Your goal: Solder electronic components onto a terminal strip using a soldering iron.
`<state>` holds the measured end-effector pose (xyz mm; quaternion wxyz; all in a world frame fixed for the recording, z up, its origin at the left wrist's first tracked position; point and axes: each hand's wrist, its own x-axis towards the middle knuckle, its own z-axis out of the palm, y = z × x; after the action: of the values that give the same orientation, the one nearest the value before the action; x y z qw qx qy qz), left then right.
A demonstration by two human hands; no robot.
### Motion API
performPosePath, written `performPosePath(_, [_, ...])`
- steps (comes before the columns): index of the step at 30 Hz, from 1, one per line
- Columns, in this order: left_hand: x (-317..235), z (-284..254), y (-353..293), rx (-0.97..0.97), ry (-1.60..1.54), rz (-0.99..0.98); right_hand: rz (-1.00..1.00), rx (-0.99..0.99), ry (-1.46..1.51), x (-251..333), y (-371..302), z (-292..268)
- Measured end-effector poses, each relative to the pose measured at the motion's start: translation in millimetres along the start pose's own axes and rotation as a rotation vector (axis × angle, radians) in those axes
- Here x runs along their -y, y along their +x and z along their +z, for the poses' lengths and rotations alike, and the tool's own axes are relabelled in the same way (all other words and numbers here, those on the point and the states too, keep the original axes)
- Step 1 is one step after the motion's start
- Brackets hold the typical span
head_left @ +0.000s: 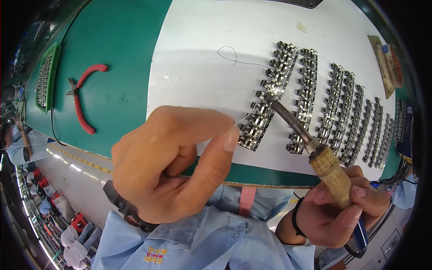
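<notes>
My left hand (175, 157) pinches a thin silvery solder wire (243, 119) between thumb and index finger, its end pointing toward the nearest row of small metal parts (256, 121). My right hand (335, 220) grips a soldering iron (330, 170) by its tan wrapped handle. The iron's dark tip reaches the middle of that same row and seems to touch it; the exact contact is too small to tell. A thin loose wire (235, 60) curls on the white sheet (198, 85) and runs to the row's far part.
More rows of metal parts (330, 103) stand to the right. Red-handled cutters (78, 105) lie on the green mat (121, 45), with a green tray (55, 74) of parts at far left. A wooden-edged block (389, 65) sits at back right. Other people work beyond the table.
</notes>
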<state>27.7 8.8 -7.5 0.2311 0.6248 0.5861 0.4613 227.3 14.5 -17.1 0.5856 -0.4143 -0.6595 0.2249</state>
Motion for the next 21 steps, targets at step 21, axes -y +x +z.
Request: performPosePath(21, [11.1,0.8,2.5,0.081,-0.055,0.147,-0.032,-0.018,0.052,-0.7,-6.8,-3.7])
